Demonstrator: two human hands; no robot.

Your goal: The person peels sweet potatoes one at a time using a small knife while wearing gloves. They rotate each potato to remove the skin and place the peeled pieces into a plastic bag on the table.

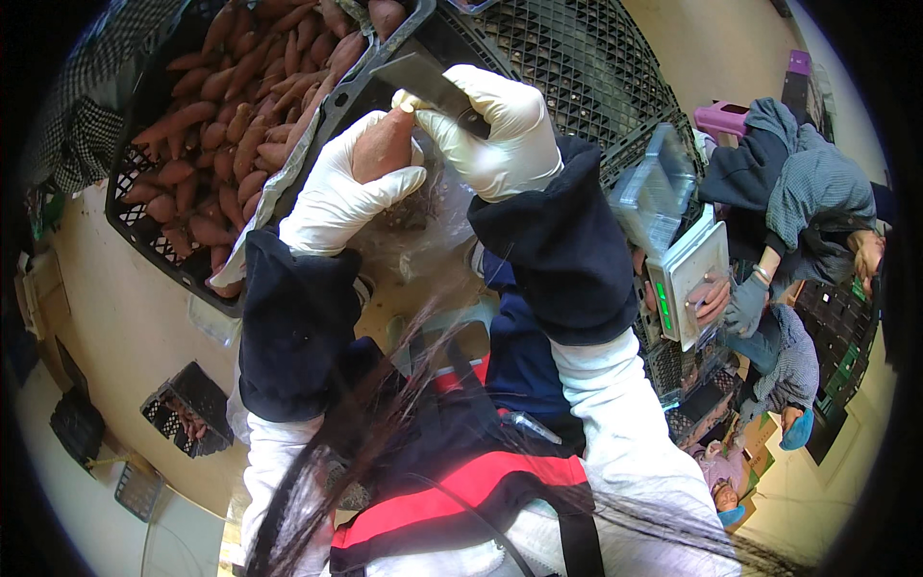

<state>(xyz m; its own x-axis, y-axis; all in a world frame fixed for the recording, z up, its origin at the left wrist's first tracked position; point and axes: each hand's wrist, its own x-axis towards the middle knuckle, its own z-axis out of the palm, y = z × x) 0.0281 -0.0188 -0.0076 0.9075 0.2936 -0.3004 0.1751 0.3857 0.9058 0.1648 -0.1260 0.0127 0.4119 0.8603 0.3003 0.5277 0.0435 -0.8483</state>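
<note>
My left hand (342,180), in a white glove, holds a sweet potato (383,148) with its pale cut tip pointing up. My right hand (497,137), gloved the same way, grips a knife by its handle. The broad dark blade (422,83) points to the upper left, just above the tip of the sweet potato. The right fingertips are at that tip; whether they press on it is unclear. Left of my hands, a black plastic crate (119,180) holds many sweet potatoes (249,86). Below the hands hangs a clear plastic bag (414,238).
Black crates (577,65) with lattice bottoms stand at the upper right. Beside them are stacked clear plastic trays (652,187) and a digital scale (692,281), with a co-worker's gloved hand (746,306) near it. More co-workers are at the right. A smaller crate (209,397) stands on the floor.
</note>
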